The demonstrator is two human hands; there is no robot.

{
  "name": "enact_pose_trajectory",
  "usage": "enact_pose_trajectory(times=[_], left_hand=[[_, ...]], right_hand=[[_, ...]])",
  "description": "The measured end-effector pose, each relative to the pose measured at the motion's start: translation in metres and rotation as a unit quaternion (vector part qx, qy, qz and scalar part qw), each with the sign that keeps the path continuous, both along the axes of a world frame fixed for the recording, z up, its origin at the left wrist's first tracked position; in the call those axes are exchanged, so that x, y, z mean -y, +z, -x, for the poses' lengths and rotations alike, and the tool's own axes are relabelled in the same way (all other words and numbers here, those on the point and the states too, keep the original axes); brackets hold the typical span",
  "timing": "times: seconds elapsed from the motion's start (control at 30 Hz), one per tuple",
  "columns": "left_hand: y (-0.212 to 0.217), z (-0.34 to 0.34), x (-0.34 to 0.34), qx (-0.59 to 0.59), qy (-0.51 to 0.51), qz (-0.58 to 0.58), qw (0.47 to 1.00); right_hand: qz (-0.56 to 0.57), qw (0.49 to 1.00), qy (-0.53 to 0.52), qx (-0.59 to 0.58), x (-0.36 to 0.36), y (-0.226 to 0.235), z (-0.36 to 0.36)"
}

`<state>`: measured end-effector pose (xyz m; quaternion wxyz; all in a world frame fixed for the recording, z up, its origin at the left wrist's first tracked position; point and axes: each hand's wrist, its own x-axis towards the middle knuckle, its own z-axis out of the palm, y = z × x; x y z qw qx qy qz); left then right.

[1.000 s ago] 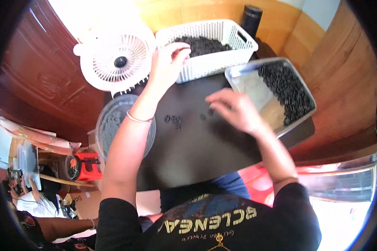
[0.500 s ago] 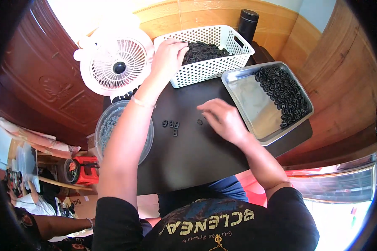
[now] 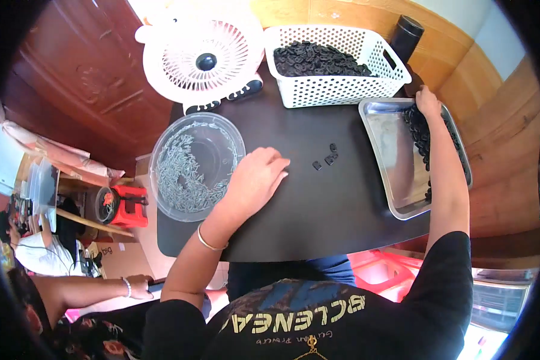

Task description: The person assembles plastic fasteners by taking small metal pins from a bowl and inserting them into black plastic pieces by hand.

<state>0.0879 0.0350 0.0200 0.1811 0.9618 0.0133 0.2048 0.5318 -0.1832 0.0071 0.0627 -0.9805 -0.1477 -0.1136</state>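
My left hand (image 3: 257, 180) is over the dark table by the clear round tub (image 3: 156, 183). Its fingers are bent and drawn together, and whatever they hold is hidden. At the right, my right hand (image 3: 428, 102) reaches to the far end of the shallow metal tray (image 3: 390, 153). Its fingers are curled over the small black oval pieces (image 3: 419, 129) heaped there; their tips are too small to make out. Between the hands lie several loose black pieces with holes (image 3: 330, 160). Many small grey slim parts (image 3: 186, 174) fill part of the tub.
A white perforated basket (image 3: 342, 90) full of black pieces stands at the back. Left of it is a white fan (image 3: 206, 62), and behind its right end a black cylinder (image 3: 407, 36). Another person's forearm (image 3: 96, 291) shows at lower left. A wooden panel borders the right.
My left hand has come back from the basket to beside the tub. My right hand has moved from the table to the tray's far end. The whole view has shifted.
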Motion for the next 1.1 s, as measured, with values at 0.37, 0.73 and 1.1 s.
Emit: enact_pose_trajectory(times=[0.37,0.73,1.1], left_hand=[[-0.016,0.004,0.015,-0.018,0.05,0.007,0.999],[-0.021,0.006,0.01,0.025,0.002,0.002,1.0],[-0.022,0.008,0.004,0.067,0.024,0.046,0.996]], right_hand=[[-0.022,0.997,0.072,0.032,0.016,0.001,-0.012],[-0.249,0.94,0.192,0.131,0.012,0.038,0.013],[-0.033,0.992,0.082,0.085,-0.014,0.023,0.003]])
